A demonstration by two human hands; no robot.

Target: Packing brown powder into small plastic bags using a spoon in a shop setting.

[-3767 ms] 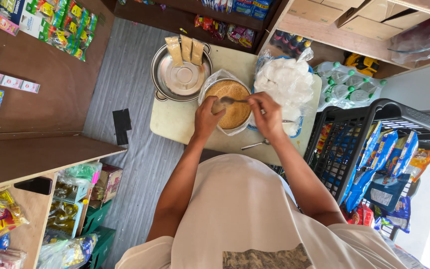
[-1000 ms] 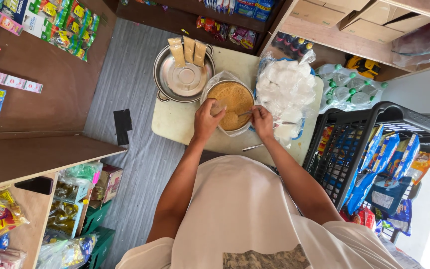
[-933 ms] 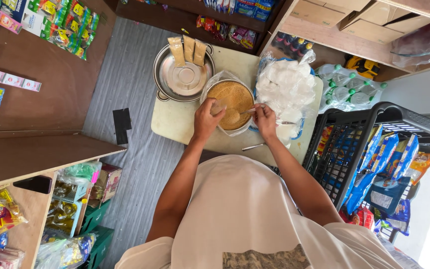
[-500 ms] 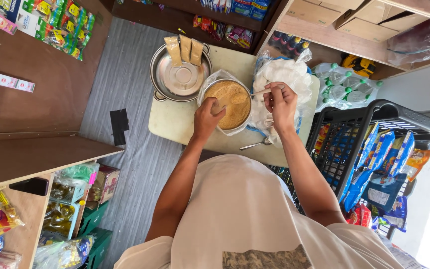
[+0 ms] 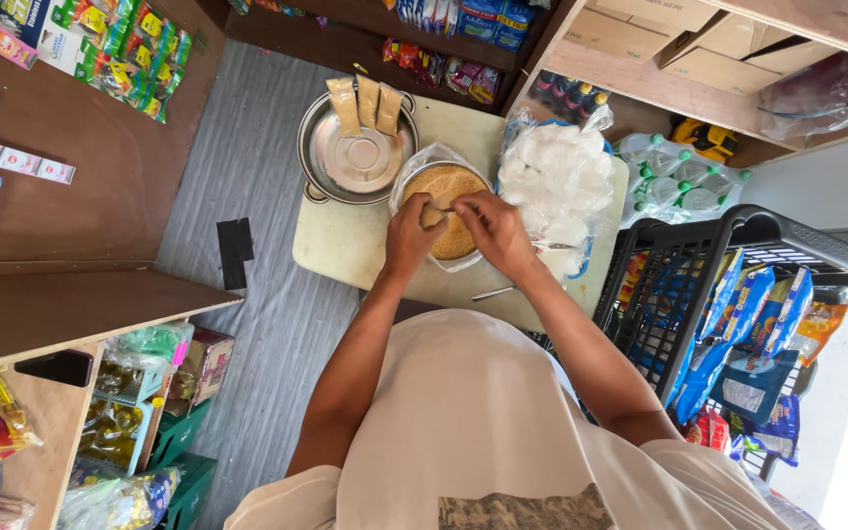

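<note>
A metal bowl (image 5: 453,186) lined with clear plastic holds a brown granular powder; it stands on a pale table (image 5: 345,245). My left hand (image 5: 410,238) and my right hand (image 5: 495,234) meet over the bowl's near side. Their fingertips pinch a small clear plastic bag (image 5: 434,215) with brown powder showing in it. Right of the bowl lies a heap of white plastic bags (image 5: 556,177), close to my right wrist. A metal spoon (image 5: 493,292) lies on the table below my right hand.
A steel pot with a lid (image 5: 355,162) stands left of the bowl, with three filled brown packets (image 5: 365,103) on its far rim. A black basket (image 5: 699,285) with snack packs stands to the right, bottled water (image 5: 674,177) behind it. Wooden shelves of goods line the left and far sides.
My right hand left the bowl, reached to the heap of white bags, then came back. Both hands are now joined over the bowl on a small bag. The spoon is out of my right hand.
</note>
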